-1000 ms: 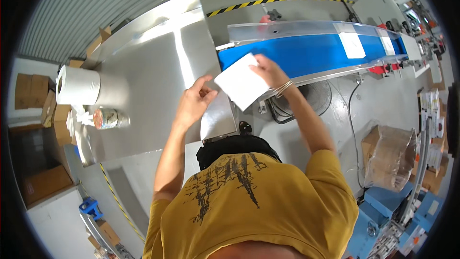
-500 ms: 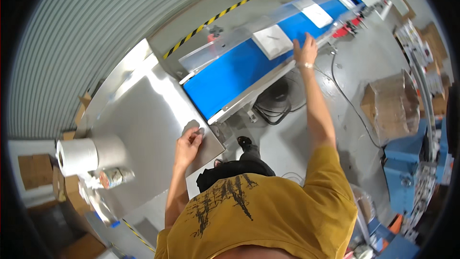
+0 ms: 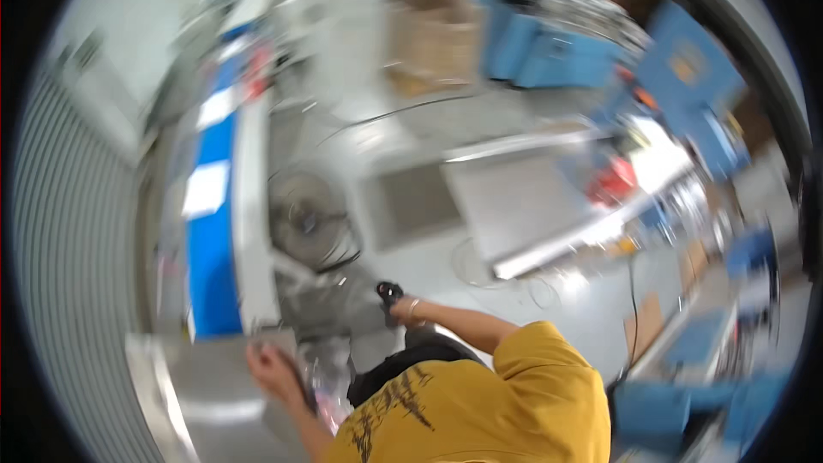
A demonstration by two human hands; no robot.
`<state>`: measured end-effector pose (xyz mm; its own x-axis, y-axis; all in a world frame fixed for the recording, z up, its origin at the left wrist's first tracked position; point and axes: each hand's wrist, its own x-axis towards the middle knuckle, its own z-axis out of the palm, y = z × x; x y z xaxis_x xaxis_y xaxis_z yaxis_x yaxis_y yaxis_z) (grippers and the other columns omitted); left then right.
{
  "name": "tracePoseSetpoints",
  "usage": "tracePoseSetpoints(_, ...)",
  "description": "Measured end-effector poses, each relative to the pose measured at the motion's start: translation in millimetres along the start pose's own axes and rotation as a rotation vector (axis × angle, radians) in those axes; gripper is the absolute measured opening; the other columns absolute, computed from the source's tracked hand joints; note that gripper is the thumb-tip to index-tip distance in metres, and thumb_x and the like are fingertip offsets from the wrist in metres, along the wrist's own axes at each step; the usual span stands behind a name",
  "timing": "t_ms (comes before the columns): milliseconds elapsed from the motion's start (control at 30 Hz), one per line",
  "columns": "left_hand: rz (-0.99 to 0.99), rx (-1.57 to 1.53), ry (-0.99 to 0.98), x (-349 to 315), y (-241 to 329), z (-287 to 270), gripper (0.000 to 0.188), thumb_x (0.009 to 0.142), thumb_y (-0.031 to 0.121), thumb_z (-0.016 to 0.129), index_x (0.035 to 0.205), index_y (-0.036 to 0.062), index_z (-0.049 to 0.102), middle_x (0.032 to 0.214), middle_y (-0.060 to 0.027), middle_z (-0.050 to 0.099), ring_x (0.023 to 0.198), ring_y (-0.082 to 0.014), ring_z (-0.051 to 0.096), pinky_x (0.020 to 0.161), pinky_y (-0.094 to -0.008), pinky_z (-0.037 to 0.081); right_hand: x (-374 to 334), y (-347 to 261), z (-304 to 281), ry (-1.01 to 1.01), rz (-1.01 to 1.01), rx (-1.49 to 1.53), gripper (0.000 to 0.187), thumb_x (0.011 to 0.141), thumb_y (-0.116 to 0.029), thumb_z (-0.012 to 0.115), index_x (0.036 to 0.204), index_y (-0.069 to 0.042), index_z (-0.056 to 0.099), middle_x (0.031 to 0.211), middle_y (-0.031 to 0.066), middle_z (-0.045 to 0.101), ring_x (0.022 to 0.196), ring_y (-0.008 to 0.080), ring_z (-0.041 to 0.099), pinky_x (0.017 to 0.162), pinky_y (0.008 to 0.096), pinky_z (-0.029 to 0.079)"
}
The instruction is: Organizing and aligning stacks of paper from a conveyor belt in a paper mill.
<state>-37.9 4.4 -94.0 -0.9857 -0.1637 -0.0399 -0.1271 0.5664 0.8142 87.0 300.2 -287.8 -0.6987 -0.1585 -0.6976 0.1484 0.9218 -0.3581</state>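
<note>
Low on the left, my left hand is over the corner of a shiny steel table. Motion smears its fingers, and I can make out nothing in them. My right hand hangs low before my body, above the floor and beside my dark shoe; its fingers are too blurred to read. A blue conveyor belt runs away from the table's far edge. On it lie a flat white pack and a second white pack farther off, both apart from my hands.
A floor fan stands right of the conveyor. Farther right is another steel table with a red item on it. A cardboard box and blue machinery stand at the back. Ribbed shutter lines the left side.
The view has swung right, bringing the second steel table in. My right hand has left the conveyor's side and dropped near my body. My left hand stays by the table's corner.
</note>
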Motion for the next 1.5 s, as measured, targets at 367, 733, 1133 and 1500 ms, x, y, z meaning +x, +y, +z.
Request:
tracePoseSetpoints(367,0.662,-0.028,-0.307,-54.2,61.4,103.5,0.04,0.089,0.009,0.058,0.128,0.0004,0.052,0.093,-0.0112,0.057,0.076,-0.0196,0.054,0.066,-0.0302,0.046,-225.0,107.8,248.9,0.32,0.833,0.792,0.035,0.078,-0.031,0.058,0.098,-0.005,0.071,0.099,0.0174,0.069,0.097,0.0338,0.064,0.082,0.044,0.051)
tracePoseSetpoints(733,1.047,-0.346,-0.728,-361.2,226.8,283.9,0.038,0.087,0.001,0.056,0.124,-0.002,0.051,0.112,-0.0158,0.053,0.086,-0.0234,0.055,0.074,-0.0325,0.046,-359.8,163.9,476.7,0.554,1.115,1.342,0.04,0.082,-0.036,0.058,0.106,-0.006,0.069,0.103,0.0168,0.068,0.093,0.0328,0.065,0.084,0.0404,0.05)
tracePoseSetpoints(1133,1.057,-0.031,-0.879,-439.1,282.1,411.2,0.025,0.087,0.015,0.061,0.107,-0.0002,0.064,0.091,-0.0179,0.068,0.084,-0.0297,0.066,0.076,-0.0378,0.05,-418.8,167.2,511.6,1.0,1.2,2.343,0.018,0.085,-0.013,0.052,0.071,-0.005,0.057,0.061,0.0085,0.055,0.047,0.0194,0.051,0.041,0.0352,0.038)
tracePoseSetpoints(1500,0.642,-0.241,-1.093,-463.9,301.7,456.6,0.019,0.087,0.011,0.064,0.104,0.0021,0.066,0.068,-0.0051,0.058,0.064,-0.0091,0.055,0.061,-0.0254,0.047,-532.4,327.8,245.6,1.737,0.812,1.452,0.027,0.091,-0.027,0.063,0.079,-0.002,0.062,0.065,0.0034,0.057,0.057,0.0104,0.052,0.052,0.0276,0.043)
